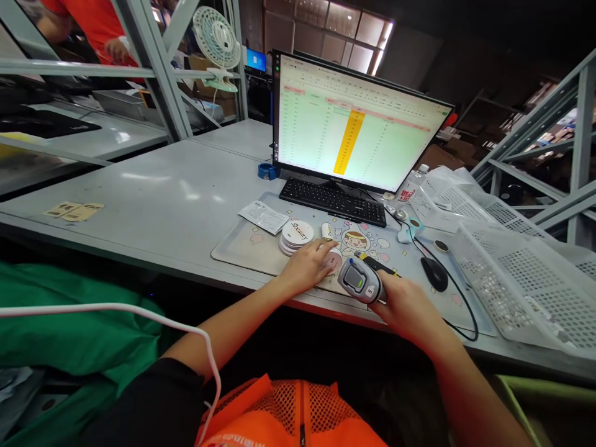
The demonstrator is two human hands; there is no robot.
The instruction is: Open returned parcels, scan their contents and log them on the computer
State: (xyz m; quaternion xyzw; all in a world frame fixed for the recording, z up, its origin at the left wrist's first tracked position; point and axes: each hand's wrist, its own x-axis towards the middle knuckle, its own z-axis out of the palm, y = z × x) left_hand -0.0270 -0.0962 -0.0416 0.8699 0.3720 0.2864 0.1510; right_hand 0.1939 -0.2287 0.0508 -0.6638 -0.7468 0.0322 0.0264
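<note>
In my right hand point(403, 301) is a grey barcode scanner point(356, 279), its head turned toward the mat, with my fingers wrapped round its handle. My left hand point(307, 266) reaches over the front of the desk mat. Its thumb and fingers sit around a round pink case point(333, 259), just left of the scanner. Close beyond that hand is a stack of round white cases point(297, 234) with dark lettering on top. A small white tube-like item point(326, 231) lies past my fingertips. A black and yellow tool, perhaps a cutter point(379, 264), is partly behind the scanner.
Behind the mat point(233, 251) stand a keyboard point(333, 200) and a monitor point(354, 124) showing a spreadsheet. A printed packet point(264, 216) lies left. To the right are a mouse point(434, 273), its cable and white perforated baskets point(526, 285). A white cable point(139, 307) crosses my left arm.
</note>
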